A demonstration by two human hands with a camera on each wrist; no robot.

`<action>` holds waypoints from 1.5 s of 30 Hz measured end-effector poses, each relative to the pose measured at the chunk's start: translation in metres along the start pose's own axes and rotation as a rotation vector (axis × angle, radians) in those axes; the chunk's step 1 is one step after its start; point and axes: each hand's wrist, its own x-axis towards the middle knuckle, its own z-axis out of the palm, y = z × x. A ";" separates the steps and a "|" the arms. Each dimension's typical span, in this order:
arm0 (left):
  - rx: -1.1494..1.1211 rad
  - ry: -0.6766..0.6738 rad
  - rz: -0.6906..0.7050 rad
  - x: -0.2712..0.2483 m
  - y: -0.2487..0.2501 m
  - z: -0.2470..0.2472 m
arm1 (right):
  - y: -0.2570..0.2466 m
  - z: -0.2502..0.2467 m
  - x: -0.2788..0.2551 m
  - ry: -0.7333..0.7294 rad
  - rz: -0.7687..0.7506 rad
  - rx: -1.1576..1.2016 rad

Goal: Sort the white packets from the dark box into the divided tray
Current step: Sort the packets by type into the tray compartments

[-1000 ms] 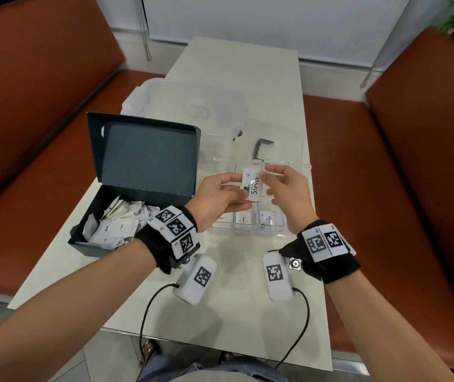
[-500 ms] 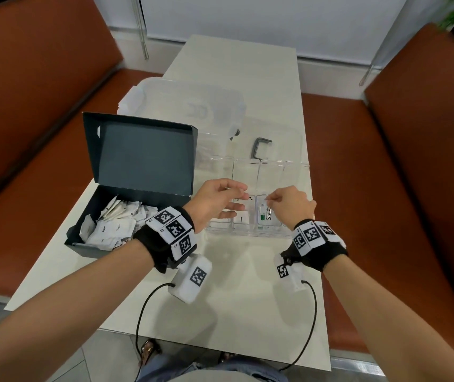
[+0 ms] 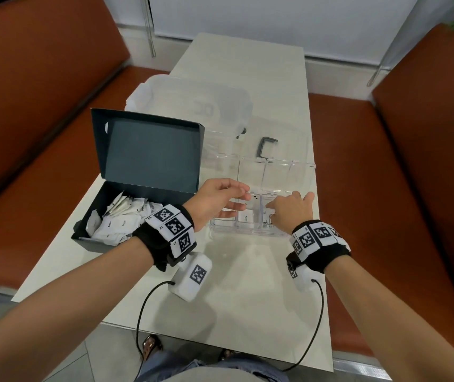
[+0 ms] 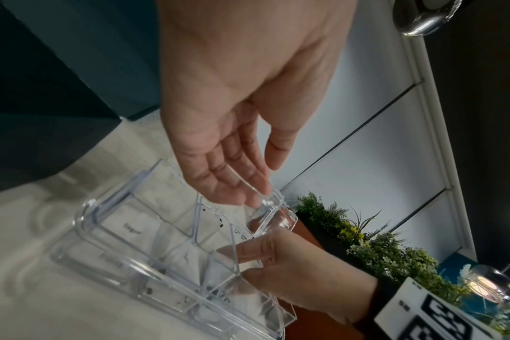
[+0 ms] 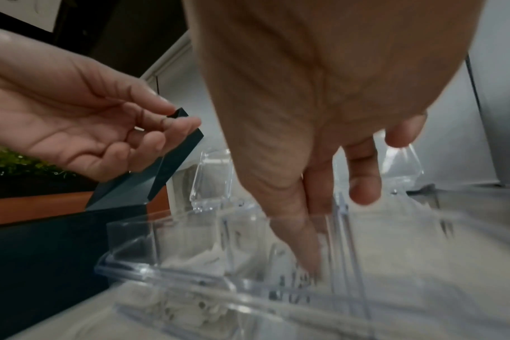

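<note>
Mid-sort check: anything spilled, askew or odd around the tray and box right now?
Nothing stands out. The dark box holds its loose packets inside, the divided tray sits flat on the table, and no packet lies outside either.

It looks like a café or restaurant booth. A narrow pale tabletop (image 3: 247, 78) stands between two brown upholstered bench seats (image 3: 41, 92), with a strip of decorative greenery (image 4: 379, 248) behind one bench.

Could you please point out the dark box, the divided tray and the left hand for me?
dark box (image 3: 148, 155), head view, inside of its raised lid.
divided tray (image 3: 289, 163), head view, far rim.
left hand (image 3: 214, 199), head view, back of the hand.
</note>
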 end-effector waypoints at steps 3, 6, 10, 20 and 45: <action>0.008 -0.002 -0.001 0.001 0.000 0.000 | 0.001 -0.005 0.001 -0.018 -0.038 -0.022; 0.006 -0.006 0.004 0.003 -0.001 0.001 | 0.001 -0.004 0.001 0.041 -0.043 -0.051; 0.098 0.005 0.027 0.009 -0.007 0.001 | 0.002 -0.002 0.002 0.024 -0.044 -0.110; 0.686 0.003 0.183 0.022 -0.036 -0.004 | 0.003 -0.004 0.007 -0.058 -0.071 -0.113; 0.838 -0.094 0.281 -0.014 0.003 -0.101 | -0.041 -0.120 -0.029 0.095 -0.197 0.445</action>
